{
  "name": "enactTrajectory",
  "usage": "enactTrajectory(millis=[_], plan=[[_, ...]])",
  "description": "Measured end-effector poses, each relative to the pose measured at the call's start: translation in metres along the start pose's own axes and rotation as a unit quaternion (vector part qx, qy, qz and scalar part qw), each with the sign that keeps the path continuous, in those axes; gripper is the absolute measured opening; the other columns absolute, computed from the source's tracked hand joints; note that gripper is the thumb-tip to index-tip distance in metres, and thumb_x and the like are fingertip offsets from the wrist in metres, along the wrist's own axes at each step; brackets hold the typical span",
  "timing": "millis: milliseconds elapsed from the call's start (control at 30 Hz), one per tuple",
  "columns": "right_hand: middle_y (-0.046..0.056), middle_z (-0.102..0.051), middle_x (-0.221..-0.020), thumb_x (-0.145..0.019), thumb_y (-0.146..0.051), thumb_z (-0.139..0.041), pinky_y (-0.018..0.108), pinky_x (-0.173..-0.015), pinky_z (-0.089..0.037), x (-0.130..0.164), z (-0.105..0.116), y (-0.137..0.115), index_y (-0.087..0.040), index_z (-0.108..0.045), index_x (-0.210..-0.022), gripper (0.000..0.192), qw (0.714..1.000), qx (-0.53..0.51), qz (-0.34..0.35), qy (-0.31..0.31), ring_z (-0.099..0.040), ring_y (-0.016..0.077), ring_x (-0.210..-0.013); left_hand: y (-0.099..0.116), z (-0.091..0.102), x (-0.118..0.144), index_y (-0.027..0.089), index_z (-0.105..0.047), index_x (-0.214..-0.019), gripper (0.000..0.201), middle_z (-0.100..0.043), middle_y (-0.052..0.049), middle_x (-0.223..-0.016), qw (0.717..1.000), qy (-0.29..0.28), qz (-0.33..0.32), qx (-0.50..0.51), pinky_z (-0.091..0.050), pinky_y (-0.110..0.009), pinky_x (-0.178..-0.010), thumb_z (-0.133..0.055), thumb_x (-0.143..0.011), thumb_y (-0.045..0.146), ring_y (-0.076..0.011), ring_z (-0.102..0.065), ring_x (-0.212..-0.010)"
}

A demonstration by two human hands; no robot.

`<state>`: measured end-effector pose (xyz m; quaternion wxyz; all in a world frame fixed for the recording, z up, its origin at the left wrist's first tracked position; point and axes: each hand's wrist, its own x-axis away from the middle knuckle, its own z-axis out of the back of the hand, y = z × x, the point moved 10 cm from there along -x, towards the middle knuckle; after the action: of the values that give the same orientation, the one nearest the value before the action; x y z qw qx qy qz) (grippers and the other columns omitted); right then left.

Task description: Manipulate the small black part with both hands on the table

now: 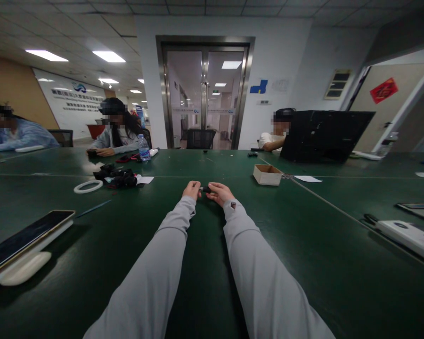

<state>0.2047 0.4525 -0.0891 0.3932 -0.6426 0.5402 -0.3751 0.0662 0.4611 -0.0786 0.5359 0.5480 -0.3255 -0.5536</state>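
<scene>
Both arms in grey sleeves reach forward over the green table (205, 245). Between my hands is a small black piece with a silvery end (205, 189), too small here to name its kind. My right hand (221, 193) is closed around its black part. At the silvery end, the fingers of my left hand (191, 189) are pinched together, partly hiding it. A pile of small black parts (118, 176) lies to the left of my hands. On the right, farther off, sits an open box (267, 175) with pale sides.
Left: a white ring (88, 187), a thin blue stick (93, 208) and a phone (28, 240) raised on a white object. Right: a power strip (410, 238) and a monitor (325, 136). A water bottle (143, 148) stands near one of several people seated across the table.
</scene>
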Motion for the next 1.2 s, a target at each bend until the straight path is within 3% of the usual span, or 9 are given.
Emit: enactTrajectory(millis=[133, 267, 400, 567, 733, 867, 1033, 1200], plan=[[0.005, -0.063, -0.062, -0.075, -0.008, -0.060, 0.022, -0.048, -0.052, 0.000, 0.000, -0.001, -0.013, -0.054, -0.085, 0.013, 1.000, -0.003, 0.005, 0.000, -0.060, 0.0123, -0.049, 0.001, -0.004, 0.001, 0.019, -0.051, -0.101, 0.033, -0.055, 0.004, -0.059, 0.999, -0.018, 0.007, 0.030, -0.037, -0.017, -0.042, -0.056, -0.068, 0.022, -0.0063, -0.047, -0.042], [0.005, -0.062, -0.062, -0.076, -0.008, -0.059, 0.022, -0.048, -0.052, 0.001, 0.000, 0.000, -0.013, -0.054, -0.085, 0.012, 1.000, -0.004, 0.002, -0.002, -0.060, 0.0123, -0.049, -0.003, -0.005, 0.002, 0.017, -0.052, -0.099, 0.029, -0.052, 0.003, -0.053, 0.999, -0.025, 0.035, 0.033, -0.036, -0.019, -0.041, -0.050, -0.073, 0.030, -0.0075, -0.043, -0.039], [0.004, -0.062, -0.063, -0.075, -0.010, -0.062, 0.022, -0.048, -0.052, -0.001, 0.001, 0.000, -0.013, -0.054, -0.087, 0.014, 1.000, 0.004, 0.000, -0.001, -0.059, 0.0117, -0.049, 0.002, -0.004, 0.001, 0.018, -0.054, -0.094, 0.030, -0.054, 0.003, -0.060, 0.999, -0.023, 0.003, 0.031, -0.037, -0.017, -0.044, -0.058, -0.064, 0.019, -0.0064, -0.046, -0.045], [0.005, -0.063, -0.065, -0.075, -0.011, -0.063, 0.023, -0.049, -0.052, -0.001, 0.000, 0.001, -0.013, -0.054, -0.089, 0.017, 1.000, 0.011, -0.005, -0.006, -0.059, 0.0115, -0.049, -0.002, -0.006, 0.001, 0.015, -0.054, -0.088, 0.019, -0.048, 0.003, -0.052, 0.999, -0.032, 0.029, 0.022, -0.034, -0.017, -0.040, -0.049, -0.073, 0.026, -0.0067, -0.041, -0.040], [0.005, -0.062, -0.064, -0.076, -0.009, -0.059, 0.022, -0.049, -0.051, 0.000, 0.000, 0.000, -0.013, -0.054, -0.089, 0.014, 1.000, 0.014, -0.004, -0.001, -0.059, 0.0118, -0.049, 0.007, -0.002, 0.003, 0.017, -0.053, -0.090, 0.029, -0.055, 0.000, -0.077, 1.000, -0.016, 0.000, 0.019, -0.038, -0.017, -0.045, -0.059, -0.062, 0.013, -0.0057, -0.047, -0.051], [0.005, -0.062, -0.065, -0.077, -0.008, -0.058, 0.023, -0.050, -0.051, 0.000, 0.000, 0.000, -0.013, -0.054, -0.089, 0.014, 1.000, 0.012, -0.006, -0.005, -0.059, 0.0117, -0.049, -0.001, -0.006, 0.003, 0.017, -0.052, -0.091, 0.022, -0.051, 0.002, -0.060, 0.999, -0.029, 0.040, 0.024, -0.035, -0.018, -0.041, -0.050, -0.074, 0.031, -0.0060, -0.042, -0.042], [0.004, -0.062, -0.065, -0.076, -0.009, -0.059, 0.022, -0.048, -0.051, 0.000, 0.000, 0.000, -0.013, -0.054, -0.089, 0.014, 1.000, 0.014, -0.005, -0.007, -0.059, 0.0115, -0.050, 0.001, -0.008, 0.001, 0.019, -0.053, -0.095, 0.028, -0.051, 0.004, -0.063, 0.999, -0.033, 0.000, 0.005, -0.035, -0.017, -0.046, -0.054, -0.067, 0.015, -0.0052, -0.043, -0.045], [0.004, -0.062, -0.066, -0.076, -0.008, -0.060, 0.023, -0.050, -0.052, 0.002, -0.002, 0.000, -0.013, -0.054, -0.089, 0.015, 1.000, 0.014, -0.009, -0.010, -0.059, 0.0111, -0.050, -0.005, -0.010, -0.002, 0.018, -0.055, -0.090, 0.019, -0.048, 0.004, -0.056, 0.999, -0.037, 0.013, 0.018, -0.035, -0.018, -0.046, -0.048, -0.073, 0.023, -0.0067, -0.042, -0.045]])
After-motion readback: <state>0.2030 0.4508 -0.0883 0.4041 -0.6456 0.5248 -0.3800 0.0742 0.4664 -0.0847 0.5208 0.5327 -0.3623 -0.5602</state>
